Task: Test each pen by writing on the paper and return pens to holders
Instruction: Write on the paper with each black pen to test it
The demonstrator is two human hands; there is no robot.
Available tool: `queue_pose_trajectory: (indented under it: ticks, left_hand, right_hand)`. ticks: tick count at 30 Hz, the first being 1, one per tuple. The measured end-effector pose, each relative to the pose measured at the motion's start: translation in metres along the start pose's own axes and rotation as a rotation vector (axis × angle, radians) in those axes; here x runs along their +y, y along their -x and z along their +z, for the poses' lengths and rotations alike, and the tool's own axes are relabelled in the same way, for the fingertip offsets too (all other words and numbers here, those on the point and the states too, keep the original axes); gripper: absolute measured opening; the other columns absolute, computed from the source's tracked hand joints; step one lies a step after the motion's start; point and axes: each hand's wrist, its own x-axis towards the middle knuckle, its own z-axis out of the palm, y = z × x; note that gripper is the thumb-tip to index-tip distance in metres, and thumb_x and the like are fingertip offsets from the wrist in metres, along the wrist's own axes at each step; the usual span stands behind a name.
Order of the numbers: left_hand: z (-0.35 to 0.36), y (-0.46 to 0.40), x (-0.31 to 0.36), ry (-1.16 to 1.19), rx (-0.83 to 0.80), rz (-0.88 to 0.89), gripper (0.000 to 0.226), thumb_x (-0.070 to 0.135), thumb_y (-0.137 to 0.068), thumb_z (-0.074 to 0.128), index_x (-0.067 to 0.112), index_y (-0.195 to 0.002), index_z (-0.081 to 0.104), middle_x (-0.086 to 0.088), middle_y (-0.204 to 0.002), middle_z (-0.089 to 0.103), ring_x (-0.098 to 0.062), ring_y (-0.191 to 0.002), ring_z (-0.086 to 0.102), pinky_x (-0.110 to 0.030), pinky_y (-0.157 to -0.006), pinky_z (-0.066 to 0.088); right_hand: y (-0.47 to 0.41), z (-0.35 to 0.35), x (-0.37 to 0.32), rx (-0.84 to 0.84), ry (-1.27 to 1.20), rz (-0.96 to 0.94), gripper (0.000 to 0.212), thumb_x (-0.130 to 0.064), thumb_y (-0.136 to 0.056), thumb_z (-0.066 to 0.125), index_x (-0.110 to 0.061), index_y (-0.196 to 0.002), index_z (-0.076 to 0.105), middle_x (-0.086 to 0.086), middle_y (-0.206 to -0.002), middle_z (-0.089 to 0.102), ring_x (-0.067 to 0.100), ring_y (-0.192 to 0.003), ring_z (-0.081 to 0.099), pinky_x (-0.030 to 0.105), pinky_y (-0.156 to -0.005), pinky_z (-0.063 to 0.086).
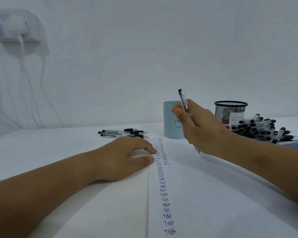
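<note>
Two holders (172,120) stand behind the right hand (201,127) gripping a pen (183,100); left hand (126,157) flat on paper (213,194).

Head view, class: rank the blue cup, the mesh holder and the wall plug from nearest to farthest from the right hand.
1. Blue cup, directly behind the right hand.
2. Mesh holder, back right.
3. Wall plug, far upper left.
</note>
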Motion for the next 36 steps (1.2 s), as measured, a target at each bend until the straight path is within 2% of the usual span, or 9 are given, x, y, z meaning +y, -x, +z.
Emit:
queue_pose_trajectory:
  ticks: [5, 8, 12, 17, 23, 28, 31, 34, 36]
  left_hand:
    - [0.001, 0.0, 0.001, -0.008, 0.024, 0.006, 0.025, 0.046, -0.096, 0.059, 0.04, -0.119, 0.067, 0.03, -0.125, 0.06, 0.016, -0.12, 0.045, 0.002, -0.095, 0.03]
    - [0.002, 0.0, 0.002, -0.013, 0.051, 0.006, 0.026, 0.046, -0.095, 0.06, 0.04, -0.119, 0.067, 0.033, -0.124, 0.06, 0.018, -0.119, 0.045, 0.002, -0.092, 0.031]
    - [0.002, 0.0, 0.002, -0.025, 0.077, 0.025, 0.024, 0.047, -0.093, 0.062, 0.041, -0.115, 0.068, 0.033, -0.122, 0.061, 0.014, -0.119, 0.048, -0.005, -0.094, 0.035]
    - [0.002, 0.0, 0.004, -0.001, 0.116, 0.052, 0.019, 0.04, -0.096, 0.061, 0.036, -0.111, 0.071, 0.028, -0.12, 0.064, 0.014, -0.116, 0.05, 0.001, -0.087, 0.031]
    - [0.005, 0.002, 0.012, 0.02, 0.177, 0.063, 0.022, 0.043, -0.098, 0.052, 0.035, -0.105, 0.071, 0.029, -0.113, 0.067, 0.01, -0.111, 0.054, -0.003, -0.085, 0.035]
    - [0.008, 0.006, 0.025, 0.048, 0.201, 0.079, 0.014, 0.047, -0.091, 0.061, 0.042, -0.099, 0.071, 0.041, -0.114, 0.06, 0.015, -0.112, 0.05, -0.003, -0.088, 0.038]
    - [0.005, 0.013, 0.027, 0.082, 0.224, 0.044, 0.011, 0.034, -0.088, 0.071, 0.043, -0.093, 0.073, 0.044, -0.11, 0.06, 0.014, -0.107, 0.055, -0.006, -0.086, 0.043]
    - [0.008, 0.008, 0.022, 0.136, 0.359, 0.047, 0.047, -0.001, -0.084, 0.073, 0.046, -0.085, 0.074, 0.038, -0.103, 0.066, 0.009, -0.092, 0.066, -0.004, -0.082, 0.047]
    - [0.01, 0.004, 0.02, 0.149, 0.433, 0.033, 0.06, -0.015, -0.08, 0.069, 0.045, -0.08, 0.073, 0.035, -0.097, 0.069, 0.008, -0.082, 0.069, 0.001, -0.076, 0.045]
  right_hand:
    - [0.002, 0.0, 0.003, -0.042, -0.057, -0.014, 0.039, -0.053, -0.101, 0.029, -0.029, -0.088, 0.057, -0.024, -0.051, 0.052, 0.002, -0.048, 0.046, 0.022, -0.053, 0.033]
    - [0.004, -0.002, 0.002, -0.069, -0.04, -0.049, 0.045, -0.055, -0.1, 0.026, -0.026, -0.086, 0.057, -0.022, -0.049, 0.049, 0.004, -0.048, 0.043, 0.018, -0.05, 0.03]
    - [0.005, -0.002, 0.0, -0.064, 0.067, -0.104, 0.038, -0.038, -0.106, 0.033, -0.017, -0.08, 0.052, -0.023, -0.055, 0.052, 0.003, -0.053, 0.044, 0.016, -0.053, 0.035]
    - [0.003, -0.005, -0.003, -0.108, 0.137, -0.124, 0.03, -0.038, -0.106, 0.034, -0.027, -0.089, 0.057, -0.038, -0.06, 0.051, -0.006, -0.06, 0.05, 0.013, -0.056, 0.037]
    - [-0.002, -0.012, -0.006, -0.176, 0.284, -0.174, 0.01, -0.046, -0.101, 0.045, -0.038, -0.105, 0.051, -0.03, -0.059, 0.055, -0.001, -0.056, 0.052, 0.018, -0.05, 0.028]
    - [-0.02, -0.05, 0.002, -0.18, 0.449, -0.157, 0.014, -0.041, -0.093, 0.066, -0.032, -0.102, 0.072, -0.014, -0.091, 0.058, 0.002, -0.078, 0.055, 0.033, -0.076, 0.049]
    - [-0.033, -0.079, 0.014, -0.278, 0.554, -0.02, 0.011, -0.028, -0.091, 0.072, -0.031, -0.101, 0.076, -0.014, -0.093, 0.067, 0.011, -0.084, 0.064, 0.038, -0.082, 0.056]
    - [-0.038, -0.119, 0.035, -0.276, 0.601, 0.096, 0.019, -0.017, -0.09, 0.073, -0.03, -0.102, 0.078, -0.009, -0.093, 0.074, 0.009, -0.081, 0.067, 0.032, -0.08, 0.057]
    - [-0.036, -0.142, 0.047, -0.284, 0.614, 0.177, 0.024, -0.009, -0.09, 0.072, -0.029, -0.102, 0.079, -0.004, -0.093, 0.074, 0.004, -0.069, 0.062, 0.025, -0.069, 0.054]
